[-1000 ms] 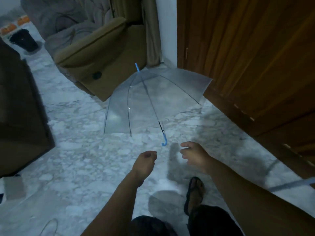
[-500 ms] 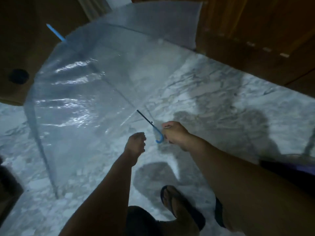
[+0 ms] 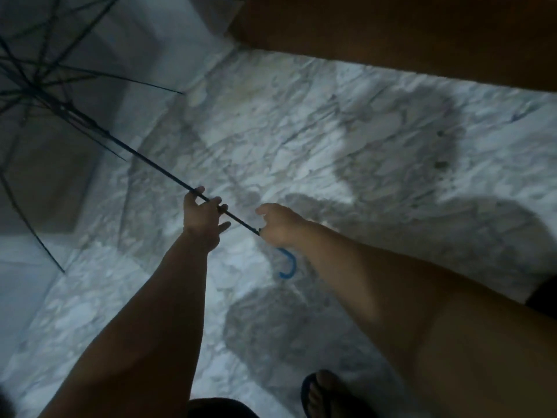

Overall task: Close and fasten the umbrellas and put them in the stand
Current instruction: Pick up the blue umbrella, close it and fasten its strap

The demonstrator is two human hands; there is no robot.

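Note:
An open transparent umbrella (image 3: pixel 90 131) with dark ribs and a dark shaft fills the upper left, its canopy tipped away from me. My right hand (image 3: pixel 280 226) grips the top of its blue hooked handle (image 3: pixel 287 265), whose hook hangs below the hand. My left hand (image 3: pixel 203 218) lies on the shaft a little further up, thumb and fingers around it. No stand is in view.
A marble floor (image 3: pixel 331 131) lies under the umbrella. A brown wooden door (image 3: pixel 391 31) runs along the top right. My sandalled foot (image 3: pixel 327 393) stands at the bottom, near the middle.
My right hand has taken the blue handle and lifted the umbrella off the floor. My left hand has moved onto the shaft. The view has swung down and closer.

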